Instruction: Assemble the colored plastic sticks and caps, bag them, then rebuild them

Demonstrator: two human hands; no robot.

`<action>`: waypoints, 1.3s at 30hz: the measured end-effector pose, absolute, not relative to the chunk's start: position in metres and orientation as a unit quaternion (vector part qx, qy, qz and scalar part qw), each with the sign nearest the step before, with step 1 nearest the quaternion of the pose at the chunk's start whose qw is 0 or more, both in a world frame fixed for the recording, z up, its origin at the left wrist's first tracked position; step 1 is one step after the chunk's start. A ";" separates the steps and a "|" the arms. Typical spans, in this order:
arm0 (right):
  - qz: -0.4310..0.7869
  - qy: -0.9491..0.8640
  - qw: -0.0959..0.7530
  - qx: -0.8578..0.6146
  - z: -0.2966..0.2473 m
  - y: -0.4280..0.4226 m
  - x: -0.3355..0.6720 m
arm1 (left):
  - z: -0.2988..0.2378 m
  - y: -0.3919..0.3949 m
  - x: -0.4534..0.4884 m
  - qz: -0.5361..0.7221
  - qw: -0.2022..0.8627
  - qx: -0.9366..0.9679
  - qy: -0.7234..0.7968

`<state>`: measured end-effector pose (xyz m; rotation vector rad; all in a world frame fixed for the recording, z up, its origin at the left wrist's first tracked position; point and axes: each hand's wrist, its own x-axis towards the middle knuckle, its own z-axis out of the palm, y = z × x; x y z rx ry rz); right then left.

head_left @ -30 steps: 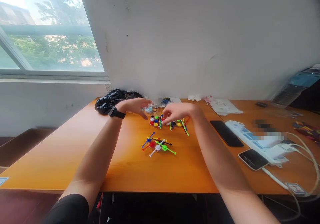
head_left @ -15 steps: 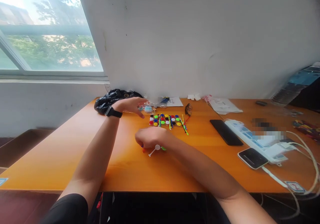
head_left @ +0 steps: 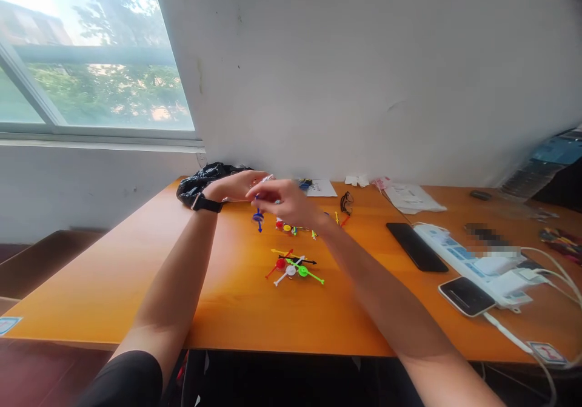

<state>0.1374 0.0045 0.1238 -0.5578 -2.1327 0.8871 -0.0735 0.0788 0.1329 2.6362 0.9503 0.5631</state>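
Observation:
My right hand (head_left: 286, 201) is closed on a blue arrow spinner (head_left: 258, 218), which hangs below the fingertips above the table. Just behind it is my left hand (head_left: 239, 184), wearing a black-strapped watch on the wrist. Clear crinkled plastic (head_left: 262, 179) shows at the left fingers, which are mostly covered by my right hand. Nearer me on the wooden table lies a loose cluster of arrow spinners: a red one (head_left: 280, 264), a white one (head_left: 290, 270) and a green one (head_left: 302, 271), with yellow and black arrows behind. Coloured discs (head_left: 287, 228) and more arrows lie partly hidden beyond my right forearm.
A black plastic bag (head_left: 195, 190) sits at the back left. Eyeglasses (head_left: 346, 202) and papers (head_left: 409, 196) are toward the wall. To the right are a black phone (head_left: 416, 247), a white phone-like device (head_left: 466, 296) and a power strip (head_left: 448, 255) with cables.
My right hand has risen away from the near cluster, carrying the blue arrow spinner back to my left hand. The cluster is now uncovered. The view has shifted slightly.

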 end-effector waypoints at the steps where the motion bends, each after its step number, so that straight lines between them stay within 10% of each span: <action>1: 0.349 -0.803 0.426 -0.227 0.130 0.010 0.145 | 0.133 0.079 -0.073 0.194 0.147 0.910 0.336; 12: 0.308 -0.499 0.711 -0.389 0.132 0.078 0.225 | 0.135 0.075 -0.048 0.302 0.083 0.898 0.309; 31: 0.231 -0.762 0.486 -0.359 0.156 0.033 0.204 | 0.144 0.054 -0.020 0.374 -0.020 0.878 0.299; 39: 0.202 -0.725 0.540 -0.375 0.160 0.040 0.222 | 0.147 0.056 -0.031 0.370 -0.035 0.876 0.309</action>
